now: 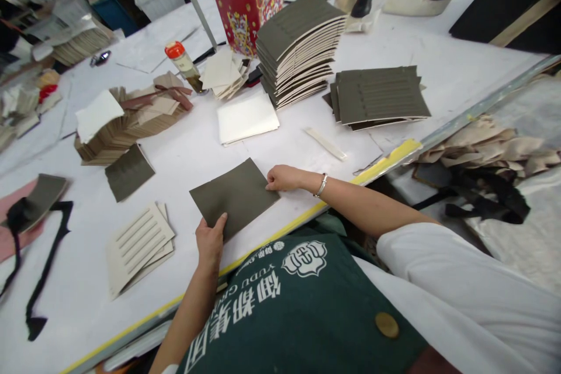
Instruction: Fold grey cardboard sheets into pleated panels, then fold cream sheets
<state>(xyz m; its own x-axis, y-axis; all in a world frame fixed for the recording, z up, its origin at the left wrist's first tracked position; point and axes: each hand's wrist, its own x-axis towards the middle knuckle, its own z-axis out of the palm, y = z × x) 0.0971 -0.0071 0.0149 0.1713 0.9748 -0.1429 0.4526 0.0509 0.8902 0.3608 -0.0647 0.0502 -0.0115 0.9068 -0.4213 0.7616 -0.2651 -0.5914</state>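
Observation:
A plain dark olive panel (234, 196) lies near the table's front edge between both hands. My left hand (211, 239) grips its lower left edge, thumb on top and fingers hidden beneath. At the panel's right corner, my right hand (283, 179) is closed with its fingertips pinching the edge. Left of the panel is a small pile of cream panels with slots (142, 245). A smaller olive piece (130, 173) rests farther back. Beyond my right hand lie a pale flat strip (325, 144) and a stack of olive slotted panels (381, 96).
A tall stack of olive panels (302, 41) stands at the back beside a red box (249, 11). White sheets (248, 117), a bottle with an orange cap (184, 64) and a tied brown bundle (135, 120) sit farther left. Yellow tape (390, 160) runs along the table edge.

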